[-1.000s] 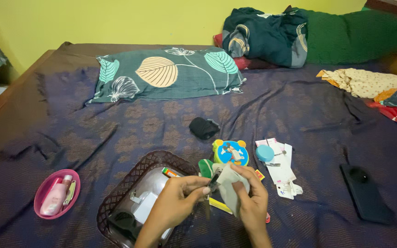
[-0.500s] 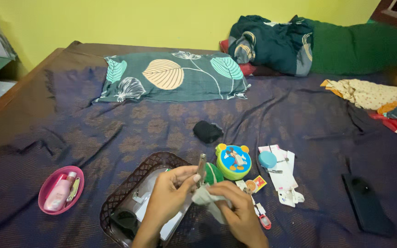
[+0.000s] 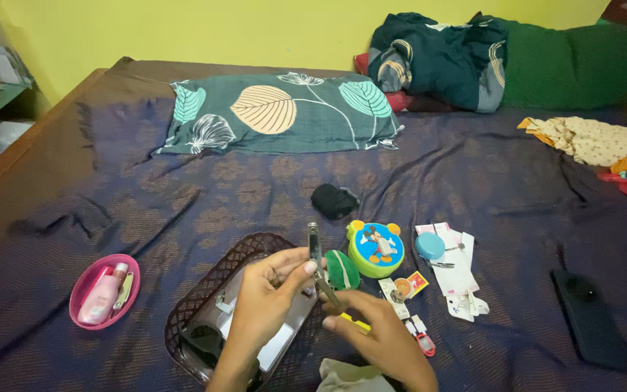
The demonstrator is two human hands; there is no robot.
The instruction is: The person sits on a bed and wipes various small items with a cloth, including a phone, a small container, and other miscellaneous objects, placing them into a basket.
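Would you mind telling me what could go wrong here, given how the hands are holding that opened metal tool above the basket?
1. The left hand pinches the opened nail clipper only at its hinge, so that light grip may slip and drop it into the dark basket.
2. The right hand fingers sit at the lower lever's tip, which might pinch if the clipper snaps shut.
3. The pale cloth lies loose at the lower edge, apparently easy to knock away.

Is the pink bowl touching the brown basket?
Apart. The head view shows bare bedsheet between the pink bowl and the brown basket.
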